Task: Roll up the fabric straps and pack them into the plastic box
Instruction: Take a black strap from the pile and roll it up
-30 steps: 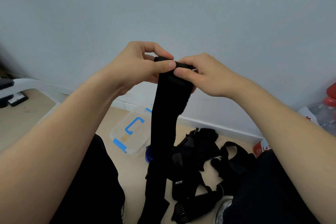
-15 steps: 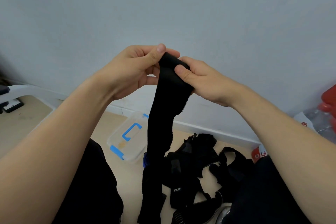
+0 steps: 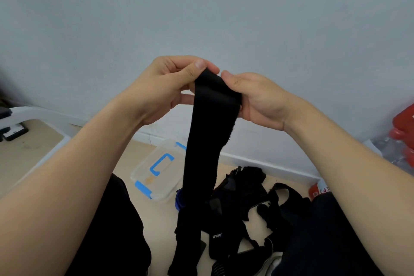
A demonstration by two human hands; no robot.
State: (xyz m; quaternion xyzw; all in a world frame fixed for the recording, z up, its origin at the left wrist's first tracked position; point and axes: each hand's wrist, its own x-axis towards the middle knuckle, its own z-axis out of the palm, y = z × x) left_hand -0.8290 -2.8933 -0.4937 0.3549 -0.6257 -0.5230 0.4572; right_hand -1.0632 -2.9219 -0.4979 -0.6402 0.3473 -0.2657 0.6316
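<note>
A long black fabric strap [image 3: 206, 145] hangs from both hands in front of the wall, its top end wound into a small roll. My left hand [image 3: 165, 89] pinches the roll's left side with thumb on top. My right hand [image 3: 257, 98] grips the right side, thumb over the roll. The strap's lower end reaches the floor. On the floor behind it lies a clear plastic box [image 3: 154, 172] with blue clasps, its lid on. A heap of other black straps [image 3: 246, 208] lies to the right of the box.
My dark-trousered legs [image 3: 116, 235] frame the floor space on both sides. A white chair base [image 3: 38, 116] and a dark device sit at the left. Red items [image 3: 403, 134] and clear plastic wrap stand at the right by the wall. A blue round object [image 3: 179, 199] lies beside the box.
Both hands have turned the strap's top end over, so the roll has grown by a wrap. The hands sit slightly lower and the view tilted up a little.
</note>
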